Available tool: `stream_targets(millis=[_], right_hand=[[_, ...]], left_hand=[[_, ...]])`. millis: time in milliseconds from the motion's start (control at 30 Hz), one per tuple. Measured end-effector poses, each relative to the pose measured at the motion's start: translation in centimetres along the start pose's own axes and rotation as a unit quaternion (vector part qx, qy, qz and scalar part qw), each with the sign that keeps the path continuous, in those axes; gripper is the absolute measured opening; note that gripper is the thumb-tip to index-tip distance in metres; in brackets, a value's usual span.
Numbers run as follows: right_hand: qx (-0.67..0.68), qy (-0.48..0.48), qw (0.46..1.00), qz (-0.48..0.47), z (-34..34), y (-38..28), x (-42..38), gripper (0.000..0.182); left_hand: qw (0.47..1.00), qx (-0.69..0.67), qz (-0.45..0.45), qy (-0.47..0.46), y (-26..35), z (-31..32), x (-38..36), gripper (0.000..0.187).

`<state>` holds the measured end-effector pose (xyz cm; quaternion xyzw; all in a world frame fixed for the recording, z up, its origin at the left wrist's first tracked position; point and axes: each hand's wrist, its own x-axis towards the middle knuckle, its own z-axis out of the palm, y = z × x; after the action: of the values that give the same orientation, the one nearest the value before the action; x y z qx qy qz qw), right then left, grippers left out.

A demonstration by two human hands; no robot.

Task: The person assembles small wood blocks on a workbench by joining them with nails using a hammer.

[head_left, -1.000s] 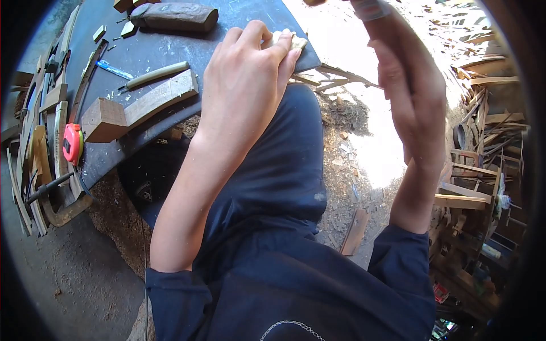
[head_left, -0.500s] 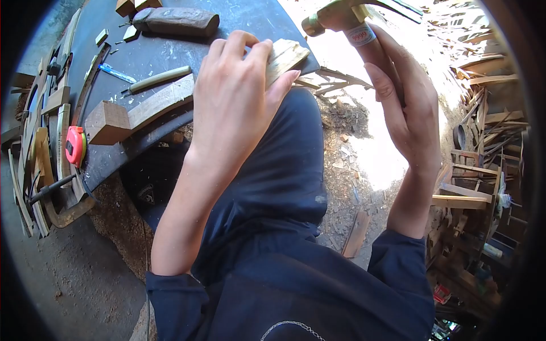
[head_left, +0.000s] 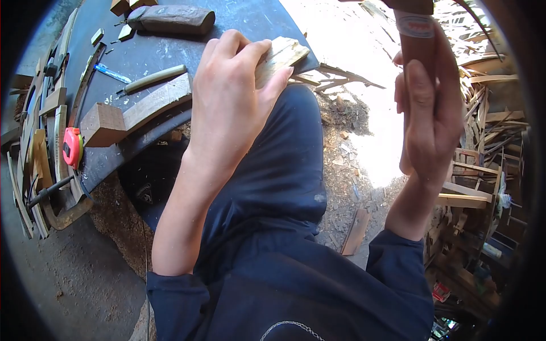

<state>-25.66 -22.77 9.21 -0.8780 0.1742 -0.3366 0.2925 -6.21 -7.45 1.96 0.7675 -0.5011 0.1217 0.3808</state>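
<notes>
My left hand [head_left: 227, 99] is closed on a pale, rough-edged wood piece [head_left: 286, 52] at the near right corner of the dark table [head_left: 250, 17]. Fingers cover much of the piece, so its lower part is hidden. Raised at the upper right, my right hand [head_left: 429, 113] grips a claw hammer [head_left: 417, 48] by its brown handle, which bears a pale label. The top edge of the view cuts off part of the hammer's head. Hammer and wood piece are well apart.
On the table lie a dark wooden block [head_left: 172, 20], a tool with a greenish round handle [head_left: 154, 78], a blue pen [head_left: 112, 74] and a curved wood piece [head_left: 162, 102]. A red tape measure [head_left: 71, 149] and a clamp [head_left: 65, 220] are at left. Scrap wood [head_left: 492, 133] is heaped at right.
My right hand has swung the hammer up and to the right, away from the wood piece. My left hand keeps its hold, almost unmoved.
</notes>
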Motion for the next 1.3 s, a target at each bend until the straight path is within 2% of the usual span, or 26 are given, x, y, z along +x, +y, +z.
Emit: stream_targets(millis=[33,100,133,233,300,333,400,533,567,600,667,733,800,833,933,1000,1100,1200,1267,1300], right_hand=[[-0.049,-0.018,0.998,-0.036,0.4,0.4,0.1,0.033],[-0.158,-0.135,0.974,-0.093,0.7,1.2,0.4,0.041],[-0.195,-0.168,0.964,-0.066,0.9,-0.1,0.6,0.041],[-0.142,-0.101,0.977,-0.120,-0.3,0.2,1.1,0.040],[-0.075,-0.017,0.995,-0.056,-0.2,-0.3,0.7,0.042],[0.001,0.027,1.000,-0.012,0.3,-0.6,0.5,0.043],[-0.012,0.015,0.999,-0.046,0.8,0.6,0.4,0.047],[-0.179,-0.123,0.972,-0.091,2.2,0.5,0.1,0.044],[-0.159,-0.131,0.977,-0.054,1.7,0.5,-0.1,0.042],[-0.104,-0.051,0.987,-0.108,2.2,0.6,0.2,0.034],[-0.075,-0.016,0.996,-0.054,1.2,-0.2,0.0,0.042],[0.029,0.044,0.998,-0.045,0.7,-0.3,0.0,0.046],[-0.004,0.069,0.996,-0.050,1.5,-0.2,-0.2,0.046],[-0.044,0.053,0.997,-0.039,2.2,0.5,-0.9,0.046],[-0.199,-0.116,0.973,-0.020,3.2,-0.4,-1.2,0.043],[-0.160,-0.060,0.982,-0.082,2.7,0.3,-1.0,0.043],[-0.031,0.052,0.998,-0.018,1.9,-0.8,-1.1,0.045],[0.072,0.162,0.983,-0.052,2.4,-1.6,-0.8,0.044],[0.042,0.117,0.991,-0.052,3.5,0.9,-2.1,0.045],[-0.072,0.067,0.991,-0.090,4.2,1.6,-2.3,0.045]], left_hand=[[1.000,0.000,0.000,-0.001,0.0,0.0,0.0,0.038],[1.000,-0.002,-0.002,-0.001,0.1,-0.1,0.1,0.038],[1.000,-0.005,-0.003,-0.001,0.2,-0.1,0.0,0.038],[1.000,-0.001,0.000,0.001,0.0,0.0,0.0,0.038],[1.000,0.000,0.001,0.000,0.0,0.0,-0.2,0.038],[1.000,-0.001,0.001,0.000,0.0,0.1,-0.1,0.038],[1.000,-0.001,0.003,0.001,-0.1,0.0,-0.1,0.038],[1.000,0.000,0.006,0.002,-0.1,-0.1,-0.1,0.038],[1.000,0.001,0.005,0.001,-0.1,0.0,-0.1,0.038],[1.000,0.002,0.005,0.005,-0.1,0.0,-0.1,0.038],[1.000,0.002,0.003,0.007,-0.1,0.1,-0.3,0.037],[1.000,-0.003,0.003,0.007,-0.2,0.2,-0.3,0.037],[1.000,-0.007,0.003,0.008,-0.2,0.1,-0.3,0.037],[1.000,-0.007,0.003,0.007,-0.2,0.0,-0.2,0.037],[1.000,-0.006,0.003,0.009,-0.1,-0.1,-0.2,0.037],[1.000,-0.006,0.004,0.008,-0.1,0.0,-0.2,0.037],[1.000,-0.005,-0.001,0.008,-0.1,0.1,-0.4,0.037],[1.000,-0.009,0.001,0.011,-0.1,0.1,-0.3,0.037],[1.000,-0.012,0.000,0.010,-0.1,0.0,-0.3,0.037],[1.000,-0.012,0.000,0.009,-0.1,0.0,-0.3,0.037]])
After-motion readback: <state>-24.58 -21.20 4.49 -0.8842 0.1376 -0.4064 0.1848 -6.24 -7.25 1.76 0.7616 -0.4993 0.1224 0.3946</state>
